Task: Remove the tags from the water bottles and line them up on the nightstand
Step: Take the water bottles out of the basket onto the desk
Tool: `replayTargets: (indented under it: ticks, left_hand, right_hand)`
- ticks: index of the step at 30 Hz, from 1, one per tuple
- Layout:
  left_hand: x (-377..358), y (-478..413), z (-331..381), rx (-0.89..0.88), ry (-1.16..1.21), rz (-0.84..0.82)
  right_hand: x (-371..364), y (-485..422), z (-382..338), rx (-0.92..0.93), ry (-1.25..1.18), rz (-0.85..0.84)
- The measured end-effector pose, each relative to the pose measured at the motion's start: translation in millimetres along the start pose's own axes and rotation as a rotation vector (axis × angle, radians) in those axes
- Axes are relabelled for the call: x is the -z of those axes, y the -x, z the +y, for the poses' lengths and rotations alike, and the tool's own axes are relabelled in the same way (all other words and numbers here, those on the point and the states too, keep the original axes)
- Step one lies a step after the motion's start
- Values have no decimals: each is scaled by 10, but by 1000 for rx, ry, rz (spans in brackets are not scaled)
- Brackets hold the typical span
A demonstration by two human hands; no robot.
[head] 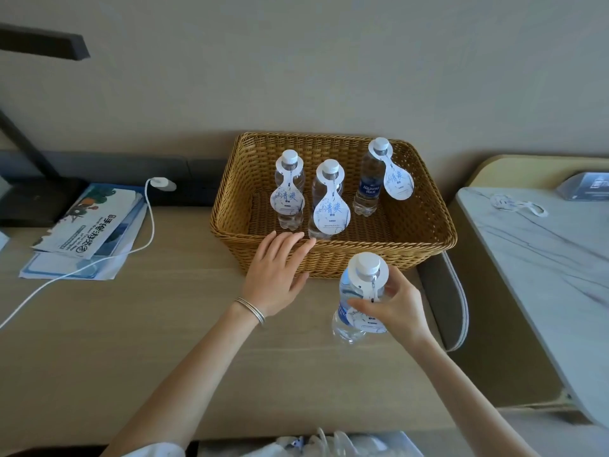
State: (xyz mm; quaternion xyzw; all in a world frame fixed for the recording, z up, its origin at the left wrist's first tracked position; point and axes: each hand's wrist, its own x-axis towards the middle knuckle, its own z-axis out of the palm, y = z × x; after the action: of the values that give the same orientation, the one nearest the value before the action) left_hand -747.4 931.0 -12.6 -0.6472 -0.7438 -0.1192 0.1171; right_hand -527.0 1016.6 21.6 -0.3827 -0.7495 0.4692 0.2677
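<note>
right hand [392, 305]: fingers curled round the held bottle [344, 291], thumb over its paper tag [370, 319] | left hand [276, 275]: flat, straight fingers on basket [329, 258] rim | feel: probably hefty, slick plastic, so grip the waist; tag flimsy, slip it over the cap | three tagged bottles [365, 179] in basket | room: open desk [164, 324] in front, marble top [543, 275] to the right, mind its edge

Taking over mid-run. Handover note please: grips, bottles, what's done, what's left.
Left grip: open, fingers straight, at the basket's front rim, holding nothing.
Right grip: holds the fourth bottle in front of the basket, thumb on its tag, which still hangs from the neck.
In the basket, upright and tagged: left bottle, middle bottle, right bottle.
Done: one bottle out of the basket.
Left: all four tags, then the line-up; no bottles on the marble top yet.
</note>
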Motion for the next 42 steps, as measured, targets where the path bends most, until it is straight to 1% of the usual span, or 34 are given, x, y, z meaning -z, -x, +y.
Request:
replayTargets:
  ticks: [5,12,18,23,26,29,33,37,42]
  left_hand:
    - [-45,15,-25,-26,-6,33]
    - [-54,14,-58,-47,-16,34]
    - [-88,8,-55,-43,-14,68]
    - [-58,-31,-75,-37,1,90]
    - [-43,-78,-86,-17,18,102]
    - [-47,-126,-119,-3,23,113]
    - [-74,-162,-142,15,34,132]
    - [-89,-167,-139,20,47,153]
    - [-99,-168,-145,14,58,184]
  right_hand:
    - [-133,5,196,-43,-16,27]
    - [-353,-48,217,-32,-29,-56]
    - [-332,-85,185,-41,-50,-124]
    - [-175,-85,99,47,39,-197]
    - [-2,-109,12,183,130,-271]
    - [172,-174,-57,294,177,-308]
    - [318,-270,-224,302,95,-358]
    - [357,-439,-343,344,108,-317]
    - [232,-902,-419,365,310,-161]
